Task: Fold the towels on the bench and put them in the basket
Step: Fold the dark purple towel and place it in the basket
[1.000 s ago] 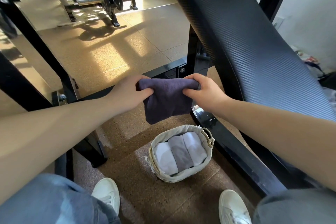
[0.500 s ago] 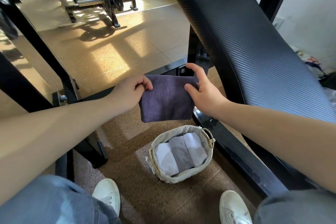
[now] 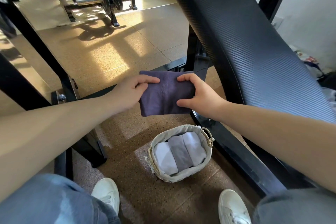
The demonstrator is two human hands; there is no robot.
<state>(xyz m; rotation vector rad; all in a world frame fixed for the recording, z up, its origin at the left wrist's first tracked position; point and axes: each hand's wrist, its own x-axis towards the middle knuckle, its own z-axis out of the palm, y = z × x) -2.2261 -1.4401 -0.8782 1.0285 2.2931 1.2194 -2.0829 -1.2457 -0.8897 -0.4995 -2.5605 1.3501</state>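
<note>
Purple towel (image 3: 166,96) between left grip (image 3: 129,92), right grip (image 3: 203,94)

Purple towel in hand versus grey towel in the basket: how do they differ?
The purple towel is dark, the grey towel pale. The purple towel is a flat rectangle held by left hand and right hand; the grey towel lies narrow in the basket between white towels. Both are folded.

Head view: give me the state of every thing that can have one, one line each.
Purple towel: folded into a flat rectangle, held in the air.
Left hand: grips the towel's left edge.
Right hand: grips the towel's right edge.
Basket: upright on the floor, open top.
Basket towels: three, folded, side by side, grey between two white.
Bench: pad sloping.
</note>
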